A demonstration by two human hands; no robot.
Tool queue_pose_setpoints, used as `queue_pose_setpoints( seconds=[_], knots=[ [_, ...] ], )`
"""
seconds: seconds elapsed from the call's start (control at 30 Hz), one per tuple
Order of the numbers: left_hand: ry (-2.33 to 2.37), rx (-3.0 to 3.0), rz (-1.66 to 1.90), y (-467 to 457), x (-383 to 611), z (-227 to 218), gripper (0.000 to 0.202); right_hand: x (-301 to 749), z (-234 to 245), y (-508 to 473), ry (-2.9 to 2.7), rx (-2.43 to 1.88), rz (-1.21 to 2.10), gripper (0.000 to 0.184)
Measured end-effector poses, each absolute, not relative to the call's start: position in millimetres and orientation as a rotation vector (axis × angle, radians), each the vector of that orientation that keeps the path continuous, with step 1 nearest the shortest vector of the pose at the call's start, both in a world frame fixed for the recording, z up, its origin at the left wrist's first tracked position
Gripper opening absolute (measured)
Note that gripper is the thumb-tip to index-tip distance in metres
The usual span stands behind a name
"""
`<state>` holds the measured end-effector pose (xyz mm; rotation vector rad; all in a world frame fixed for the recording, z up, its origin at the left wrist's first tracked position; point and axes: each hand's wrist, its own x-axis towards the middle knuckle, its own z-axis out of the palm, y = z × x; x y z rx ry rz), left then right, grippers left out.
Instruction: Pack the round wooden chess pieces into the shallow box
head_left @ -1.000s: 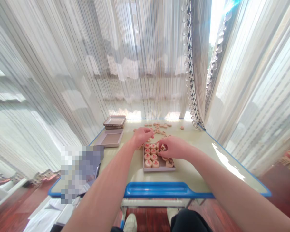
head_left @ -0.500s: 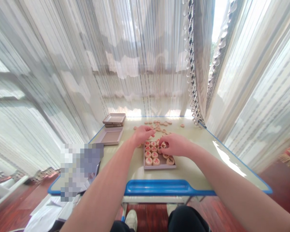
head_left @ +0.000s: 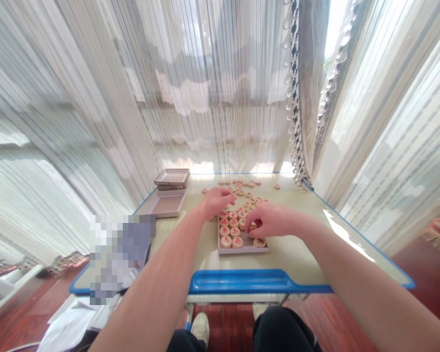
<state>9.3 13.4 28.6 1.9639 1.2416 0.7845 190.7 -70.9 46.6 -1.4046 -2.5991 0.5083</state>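
Note:
A shallow box [head_left: 243, 251] on the table holds rows of round wooden Chinese chess pieces, red-marked ones [head_left: 234, 231] on its left and dark-marked ones [head_left: 259, 242] toward its right. Over the box's right half, my right hand [head_left: 273, 220] has thumb and fingers bent round a Chinese chess piece [head_left: 253, 233], largely covered by the fingertips. Just behind the box's far left corner hovers my left hand [head_left: 217, 201], fingers curled and closed; what lies in them, if anything, is hidden. Loose chess pieces [head_left: 239, 192] are scattered beyond both hands.
An open tray [head_left: 170, 213] lies at the table's left, near stacked box parts [head_left: 172, 176]. Papers [head_left: 64, 326] and a blurred-out item [head_left: 122, 254] occupy the left front. A blue tray-like edge [head_left: 242, 282] runs along the table's front. Curtains [head_left: 220, 88] hang behind.
My right hand has shifted slightly right and nearer to me, uncovering a dark-marked piece in the box's third column. The left hand stays almost in place. The view has shifted slightly.

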Motion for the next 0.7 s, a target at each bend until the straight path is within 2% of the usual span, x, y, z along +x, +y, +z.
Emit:
queue_pose_setpoints(
  seconds=[0.53,0.7],
  knots=[
    [1.291,1.962,0.751,3,12,39,0.027,200,51,-68,-2.511,-1.460,0.619,0.022],
    [1.424,2.152,0.785,11,9,33,0.023,202,52,-63,-2.396,-1.521,0.520,0.023]
  ],
)
